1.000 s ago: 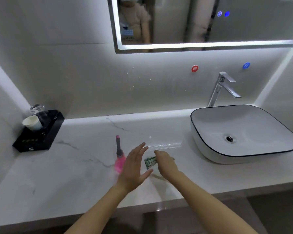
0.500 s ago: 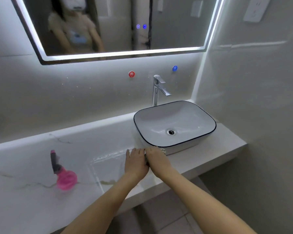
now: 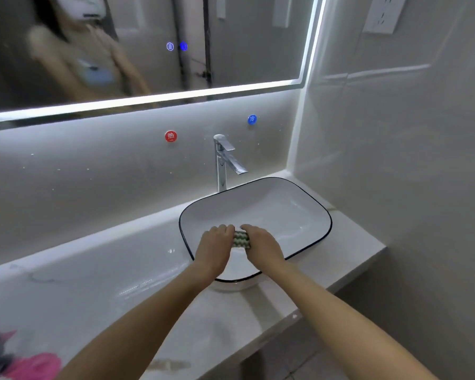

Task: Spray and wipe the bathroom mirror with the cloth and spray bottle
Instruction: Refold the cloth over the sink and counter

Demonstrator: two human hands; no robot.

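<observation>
**Cloth bunched over the sink, both hands gripping**

Left hand (image 3: 214, 246) and right hand (image 3: 261, 246) each curl round one end of the rolled green-and-white cloth (image 3: 242, 239), held above the sink (image 3: 310, 215) basin. Likely reason: twisting or wringing it so drips fall in the bowl, not on the worktop (image 3: 121, 270). Tap (image 3: 225, 157) stands behind; can't tell if water runs. Spray bottle (image 3: 25, 363), pink, sits at the near left edge of the worktop, well apart from both hands, untouched. Mirror (image 3: 148, 45) above, lit along its rim; blurred, so wetness can't be judged. Wiping appears not yet under way.
</observation>
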